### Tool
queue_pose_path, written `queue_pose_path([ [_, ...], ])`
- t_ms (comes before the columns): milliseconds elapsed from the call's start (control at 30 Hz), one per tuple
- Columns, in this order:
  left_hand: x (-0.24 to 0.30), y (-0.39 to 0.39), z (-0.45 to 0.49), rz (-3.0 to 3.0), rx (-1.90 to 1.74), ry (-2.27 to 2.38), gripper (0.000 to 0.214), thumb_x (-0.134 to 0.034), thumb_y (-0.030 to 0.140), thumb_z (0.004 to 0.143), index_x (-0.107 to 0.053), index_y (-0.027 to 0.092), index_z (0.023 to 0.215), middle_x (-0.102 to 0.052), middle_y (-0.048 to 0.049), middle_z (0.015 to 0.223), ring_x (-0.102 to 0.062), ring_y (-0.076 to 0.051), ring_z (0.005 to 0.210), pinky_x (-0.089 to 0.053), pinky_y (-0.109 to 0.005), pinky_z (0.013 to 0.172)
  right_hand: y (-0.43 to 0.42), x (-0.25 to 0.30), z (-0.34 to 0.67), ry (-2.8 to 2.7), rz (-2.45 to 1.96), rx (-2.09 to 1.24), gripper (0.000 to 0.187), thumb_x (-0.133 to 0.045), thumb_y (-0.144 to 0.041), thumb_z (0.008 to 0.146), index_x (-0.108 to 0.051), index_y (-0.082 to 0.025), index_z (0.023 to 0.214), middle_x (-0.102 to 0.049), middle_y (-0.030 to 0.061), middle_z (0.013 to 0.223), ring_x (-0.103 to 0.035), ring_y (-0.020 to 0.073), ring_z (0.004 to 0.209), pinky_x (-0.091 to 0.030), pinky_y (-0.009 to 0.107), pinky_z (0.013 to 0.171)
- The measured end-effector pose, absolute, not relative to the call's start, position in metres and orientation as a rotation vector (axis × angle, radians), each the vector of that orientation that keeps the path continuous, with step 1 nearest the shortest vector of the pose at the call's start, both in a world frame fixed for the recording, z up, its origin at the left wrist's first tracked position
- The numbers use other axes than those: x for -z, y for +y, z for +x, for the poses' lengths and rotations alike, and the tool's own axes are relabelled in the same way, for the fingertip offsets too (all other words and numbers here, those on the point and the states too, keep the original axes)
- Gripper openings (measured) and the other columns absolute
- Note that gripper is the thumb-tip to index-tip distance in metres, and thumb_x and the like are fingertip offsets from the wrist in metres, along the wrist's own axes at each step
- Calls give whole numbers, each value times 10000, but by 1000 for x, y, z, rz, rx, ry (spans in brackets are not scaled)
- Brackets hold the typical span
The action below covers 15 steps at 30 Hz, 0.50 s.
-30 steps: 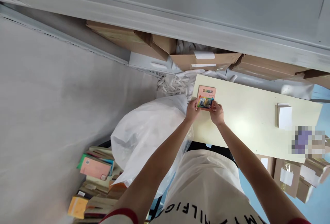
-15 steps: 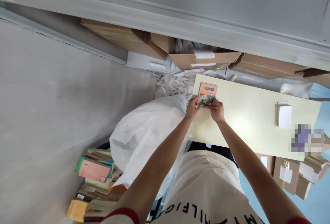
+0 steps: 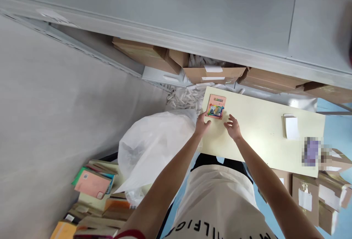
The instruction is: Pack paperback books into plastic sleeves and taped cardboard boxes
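- Plastic bag (image 3: pixel 156 143), white: bulges close by the left end of the surface (image 3: pixel 255 131). I advise keeping its loose film away from the working area.
- Left hand (image 3: pixel 201 125): fingers spread, thumb standing apart, at the lower left corner of the booklet (image 3: pixel 216 107). No pinch found; I cannot tell whether the fingertips touch it.
- Right hand (image 3: pixel 233 127): fingers loosely spread and slightly curled, gripping nothing, near the booklet's lower right corner.
- Booklet, pink cover: appears to lie flat, picture side up, near the surface's left end. In my judgement it handles best by its two side edges, with light, even pressure from both hands, so that it neither skews nor creases.
- White stack (image 3: pixel 291 127): well apart, toward the surface's right end. I see no reason to disturb it.
- White strips (image 3: pixel 183 99): heaped just beyond the surface's far left corner. I would stop short of that edge, since a thin booklet could slip among them.
- Open carton (image 3: pixel 220 74): farther off; I note no contact.
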<state>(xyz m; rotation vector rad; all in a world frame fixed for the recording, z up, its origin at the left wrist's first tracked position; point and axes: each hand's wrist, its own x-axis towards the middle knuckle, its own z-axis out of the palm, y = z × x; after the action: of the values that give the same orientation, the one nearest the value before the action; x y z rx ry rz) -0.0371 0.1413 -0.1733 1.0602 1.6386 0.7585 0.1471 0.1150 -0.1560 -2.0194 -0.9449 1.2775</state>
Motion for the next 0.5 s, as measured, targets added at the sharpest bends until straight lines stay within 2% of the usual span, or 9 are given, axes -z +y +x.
queue_pose_path([
  [167, 125, 119, -15, 1130, -824, 1542, 369, -667, 199, 726, -655, 225, 1094, -658, -87, 1155, -593, -266, 1135, -459, -414, 974, 79, 99, 186, -1045, -1875, -1194, 535, -645, -476, 735, -606, -211, 1198, -639, 118, 1082, -651, 183, 745, -579, 395, 684],
  [300, 54, 144, 31, 1267, -952, 1282, 294, -675, 264, 769, -674, 228, 1061, -689, -69, 1061, -658, -207, 952, -512, -361, 891, 91, 6, 261, -1170, -1683, -650, 416, -590, -456, 836, -591, -242, 1193, -622, 111, 1100, -635, 203, 872, -569, 388, 743],
  [400, -14, 185, 84, 1463, -1077, 1072, 325, -670, 319, 804, -667, 220, 1114, -682, -79, 1095, -650, -193, 973, -507, -332, 911, 125, -64, 333, -1205, -1602, -183, 536, -624, -476, 818, -512, -267, 1299, -556, 104, 1202, -598, 215, 983, -556, 398, 784],
  [500, -72, 234, 149, 1567, -1126, 932, 416, -661, 387, 828, -627, 189, 1192, -624, -111, 1245, -623, -218, 1075, -495, -355, 944, 179, -102, 397, -1231, -1604, -33, 676, -609, -546, 809, -445, -236, 1387, -503, 139, 1287, -582, 232, 1024, -543, 411, 796],
])
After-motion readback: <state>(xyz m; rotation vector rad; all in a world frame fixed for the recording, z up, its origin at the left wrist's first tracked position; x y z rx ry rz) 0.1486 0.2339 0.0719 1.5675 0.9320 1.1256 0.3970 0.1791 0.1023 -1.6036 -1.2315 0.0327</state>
